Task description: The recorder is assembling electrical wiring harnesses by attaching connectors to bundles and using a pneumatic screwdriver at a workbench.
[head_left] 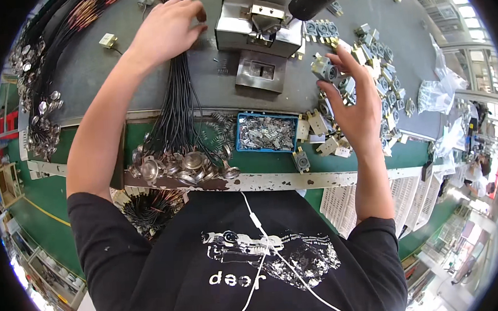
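Step in hand looks like handling one part: R hand (358,105) has thumb + fingertips clamped on a grey terminal block w/ brass tabs (325,68), just R of the steel fixture (234,27), by the pile of similar blocks (389,86). L hand (166,29) over black lead bundle (181,94), fingers apart, contact unclear. Next move prob calls for a fine L pinch on one lead, R grip firm

Right fingers (350,59) pinch grey part (324,69); left fingers (198,30) near black wires (180,97); metal pieces (267,133) in blue tray (265,150)
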Motion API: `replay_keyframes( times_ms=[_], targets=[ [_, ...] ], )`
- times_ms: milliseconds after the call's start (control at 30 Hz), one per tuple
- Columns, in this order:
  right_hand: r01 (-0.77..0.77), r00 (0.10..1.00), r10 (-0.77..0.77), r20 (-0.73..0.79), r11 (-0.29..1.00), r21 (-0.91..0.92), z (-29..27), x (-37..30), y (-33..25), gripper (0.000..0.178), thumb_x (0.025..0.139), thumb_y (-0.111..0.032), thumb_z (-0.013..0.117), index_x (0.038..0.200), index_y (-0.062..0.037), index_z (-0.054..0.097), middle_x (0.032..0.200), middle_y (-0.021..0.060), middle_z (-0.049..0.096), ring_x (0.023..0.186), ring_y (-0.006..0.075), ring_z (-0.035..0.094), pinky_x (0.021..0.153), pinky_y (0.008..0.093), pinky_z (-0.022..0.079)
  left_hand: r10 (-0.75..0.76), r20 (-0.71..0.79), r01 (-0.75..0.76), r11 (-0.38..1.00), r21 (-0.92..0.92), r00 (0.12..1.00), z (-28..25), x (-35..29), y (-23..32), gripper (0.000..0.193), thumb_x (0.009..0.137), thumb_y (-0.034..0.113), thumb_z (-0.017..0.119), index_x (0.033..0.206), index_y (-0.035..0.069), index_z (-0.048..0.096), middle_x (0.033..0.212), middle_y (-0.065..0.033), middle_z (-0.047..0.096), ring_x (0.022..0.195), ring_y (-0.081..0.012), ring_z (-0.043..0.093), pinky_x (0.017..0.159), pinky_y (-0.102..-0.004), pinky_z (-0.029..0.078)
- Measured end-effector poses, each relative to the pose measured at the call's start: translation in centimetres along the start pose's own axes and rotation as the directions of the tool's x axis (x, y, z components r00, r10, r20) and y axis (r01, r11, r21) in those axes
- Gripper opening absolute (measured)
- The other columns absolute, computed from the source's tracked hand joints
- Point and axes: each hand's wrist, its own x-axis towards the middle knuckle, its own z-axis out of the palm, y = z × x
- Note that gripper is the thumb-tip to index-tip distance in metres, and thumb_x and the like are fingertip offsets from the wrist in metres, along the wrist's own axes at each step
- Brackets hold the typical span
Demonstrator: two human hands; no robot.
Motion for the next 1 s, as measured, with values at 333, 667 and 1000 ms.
replay_keyframes(
  times_ms=[333, 667, 1000],
  targets=[
    [0.156, 0.964, -0.162, 0.211, 0.987, 0.043, 5.6, 1.5, -0.6, 0.038, 0.085, -0.005, 0.078, 0.122, -0.0076, 0.068, 0.120, 0.0101, 0.072, 0.107, 0.0314, 0.068, 0.091, 0.0402, 0.055, -0.311, 0.101, 0.313, 0.768, -0.559, 0.945, -7.3, -4.2, 3.1, 0.023, 0.100, 0.018, 0.068, 0.117, 0.002, 0.066, 0.095, -0.0076, 0.072, 0.082, -0.0126, 0.067, 0.075, -0.0289, 0.053],
    [0.243, 0.948, -0.235, 0.213, 0.970, -0.012, 7.3, 1.8, -0.4, 0.030, 0.088, -0.004, 0.074, 0.118, -0.0090, 0.072, 0.123, 0.0076, 0.073, 0.102, 0.0291, 0.069, 0.087, 0.0390, 0.057, -0.247, 0.031, 0.202, 0.709, -0.675, 0.969, -6.7, -6.6, 2.6, 0.019, 0.101, 0.015, 0.065, 0.115, 0.002, 0.066, 0.104, -0.0078, 0.073, 0.091, -0.0149, 0.068, 0.082, -0.0297, 0.054],
    [0.420, 0.796, -0.523, 0.303, 0.839, 0.346, 10.3, 1.1, -7.5, 0.031, 0.074, -0.003, 0.075, 0.105, -0.0079, 0.072, 0.125, 0.0087, 0.067, 0.092, 0.0259, 0.067, 0.079, 0.0360, 0.056, -0.219, 0.179, 0.282, 0.690, -0.666, 0.959, -7.3, -6.9, 2.5, 0.020, 0.099, 0.013, 0.067, 0.116, 0.004, 0.068, 0.100, -0.0075, 0.075, 0.084, -0.0120, 0.067, 0.077, -0.0288, 0.053]
  ],
)
